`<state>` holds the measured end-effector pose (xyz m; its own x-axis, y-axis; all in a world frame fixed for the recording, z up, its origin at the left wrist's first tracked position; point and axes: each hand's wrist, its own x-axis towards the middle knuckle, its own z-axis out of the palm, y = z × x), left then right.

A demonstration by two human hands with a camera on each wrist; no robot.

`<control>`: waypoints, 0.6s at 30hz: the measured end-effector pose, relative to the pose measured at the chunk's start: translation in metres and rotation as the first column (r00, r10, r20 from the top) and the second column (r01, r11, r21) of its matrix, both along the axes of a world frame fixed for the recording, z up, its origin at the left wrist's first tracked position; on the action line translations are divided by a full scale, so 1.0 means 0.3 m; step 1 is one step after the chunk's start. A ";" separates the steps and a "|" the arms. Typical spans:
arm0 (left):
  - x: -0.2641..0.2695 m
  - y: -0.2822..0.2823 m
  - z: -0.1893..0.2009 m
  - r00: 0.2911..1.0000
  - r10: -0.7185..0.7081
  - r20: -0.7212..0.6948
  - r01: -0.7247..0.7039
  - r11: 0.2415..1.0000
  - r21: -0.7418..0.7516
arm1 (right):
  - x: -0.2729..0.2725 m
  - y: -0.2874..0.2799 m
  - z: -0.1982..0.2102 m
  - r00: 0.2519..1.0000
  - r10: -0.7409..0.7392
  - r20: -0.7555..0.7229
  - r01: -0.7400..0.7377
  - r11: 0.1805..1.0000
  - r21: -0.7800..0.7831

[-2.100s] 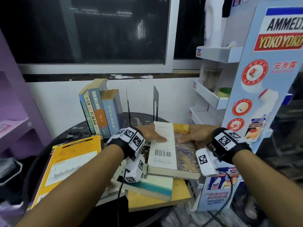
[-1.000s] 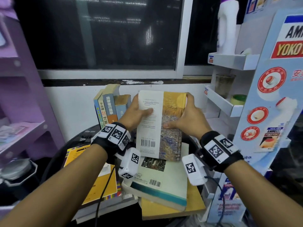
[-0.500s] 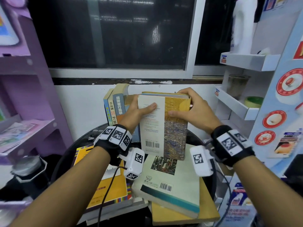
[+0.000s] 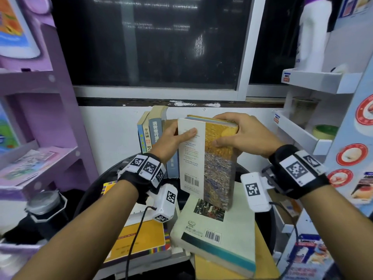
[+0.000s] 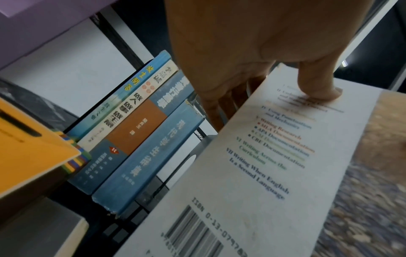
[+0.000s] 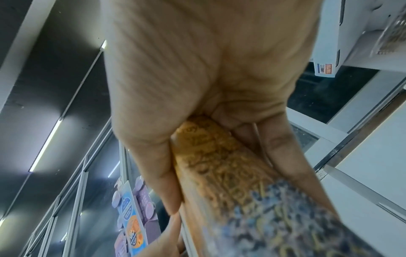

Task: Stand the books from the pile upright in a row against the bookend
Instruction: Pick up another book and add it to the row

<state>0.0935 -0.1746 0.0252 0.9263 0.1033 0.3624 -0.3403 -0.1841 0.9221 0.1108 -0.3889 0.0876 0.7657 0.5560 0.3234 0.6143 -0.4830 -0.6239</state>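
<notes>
A book with a white and yellow painted cover (image 4: 207, 158) stands upright above the pile, its barcode end down. My left hand (image 4: 175, 138) holds its left edge, thumb (image 5: 316, 90) on the white cover and fingers behind. My right hand (image 4: 242, 132) grips its top right corner, with the book's edge (image 6: 230, 182) between thumb and fingers. Just left of it, several books (image 4: 153, 134) stand in a row at the wall. A grey metal bookend (image 5: 193, 156) shows beside the blue book (image 5: 149, 156). The pile's top is a pale green book (image 4: 218, 229) on a yellow one (image 4: 264, 265).
A flat yellow book (image 4: 141, 239) lies left of the pile on the round black table (image 4: 94, 188). A purple shelf unit (image 4: 40, 158) stands at the left, and a white display rack (image 4: 302, 136) close at the right. The wall and a dark window are behind.
Both hands lifted the painted-cover book off the pile and turned it upright. In the last half second it has barely moved.
</notes>
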 end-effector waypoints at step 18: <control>0.117 0.198 0.040 0.806 0.513 0.295 -0.559 0.496 0.664 | 0.077 0.030 0.080 0.961 -0.259 0.093 0.194 0.877 0.439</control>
